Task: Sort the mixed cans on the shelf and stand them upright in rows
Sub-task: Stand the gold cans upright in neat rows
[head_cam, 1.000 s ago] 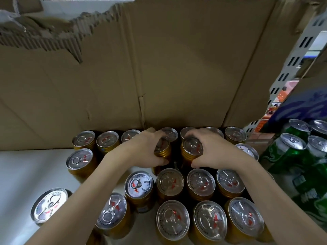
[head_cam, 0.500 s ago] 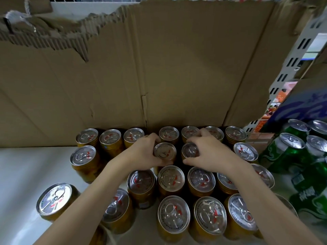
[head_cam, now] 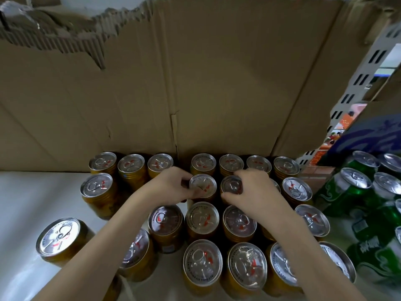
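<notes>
Gripping one gold can apiece, the left hand (head_cam: 171, 185) curls round the rim of a can (head_cam: 202, 185) in the second row, and the right hand (head_cam: 251, 190) wraps the top of its neighbour (head_cam: 231, 184) just beside it. Both cans stand upright on the white shelf (head_cam: 28, 192), directly in front of the back row against the cardboard sheet (head_cam: 195, 83).

The step in hand looks like seating these two into the second row. The next move calls for letting go without tipping them, then closing the gaps further left, where the rows are ragged.

Counting gold cans: seven in the back row (head_cam: 203, 163); four visible tops in the second, with a fifth mostly hidden behind the right wrist; about nine more in front, one (head_cam: 58, 236) standing apart at the left. Some are hidden under the forearms, so the total is roughly twenty.

Green cans (head_cam: 347, 187) are grouped at the right, at least six visible, cut off by the frame edge.
</notes>
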The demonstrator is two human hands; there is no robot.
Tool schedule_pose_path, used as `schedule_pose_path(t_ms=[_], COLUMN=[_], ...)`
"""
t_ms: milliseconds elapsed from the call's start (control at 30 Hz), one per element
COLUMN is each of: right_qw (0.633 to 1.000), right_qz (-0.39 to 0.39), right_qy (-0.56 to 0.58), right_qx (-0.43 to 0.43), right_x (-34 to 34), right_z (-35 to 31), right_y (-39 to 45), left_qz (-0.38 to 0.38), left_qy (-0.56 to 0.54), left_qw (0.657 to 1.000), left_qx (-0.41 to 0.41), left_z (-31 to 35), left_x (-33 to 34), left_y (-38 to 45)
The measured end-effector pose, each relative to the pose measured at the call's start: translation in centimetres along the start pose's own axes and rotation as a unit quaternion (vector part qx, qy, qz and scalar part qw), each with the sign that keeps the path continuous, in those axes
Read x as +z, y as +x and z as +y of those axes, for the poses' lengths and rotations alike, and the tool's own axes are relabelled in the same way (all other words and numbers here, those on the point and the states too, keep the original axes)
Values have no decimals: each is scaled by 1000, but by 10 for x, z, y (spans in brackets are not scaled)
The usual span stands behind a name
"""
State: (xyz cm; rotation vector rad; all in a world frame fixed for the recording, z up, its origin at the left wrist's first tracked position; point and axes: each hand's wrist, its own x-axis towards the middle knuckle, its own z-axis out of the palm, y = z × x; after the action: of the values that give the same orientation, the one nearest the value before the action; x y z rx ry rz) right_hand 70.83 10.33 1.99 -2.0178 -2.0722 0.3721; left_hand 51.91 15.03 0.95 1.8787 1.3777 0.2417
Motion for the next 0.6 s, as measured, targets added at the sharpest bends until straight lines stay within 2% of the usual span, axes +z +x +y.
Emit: schedule_pose_path(t_ms=[233, 400, 600], right_qw=[1000, 999, 997], right_qz=[-4, 7, 37], right_qy=[-10, -26, -1], right_qx=[-18, -40, -75], right_x=[2, 6, 10], right_z=[6, 6, -14], right_y=[3, -1, -13], left_qz=[-32, -21, 65], left_qy=[32, 40, 180], left_qw=[999, 999, 981], left_qx=[-2, -23, -25], left_z=[3, 8, 4], left_x=[4, 18, 18], left_y=[0, -9, -26])
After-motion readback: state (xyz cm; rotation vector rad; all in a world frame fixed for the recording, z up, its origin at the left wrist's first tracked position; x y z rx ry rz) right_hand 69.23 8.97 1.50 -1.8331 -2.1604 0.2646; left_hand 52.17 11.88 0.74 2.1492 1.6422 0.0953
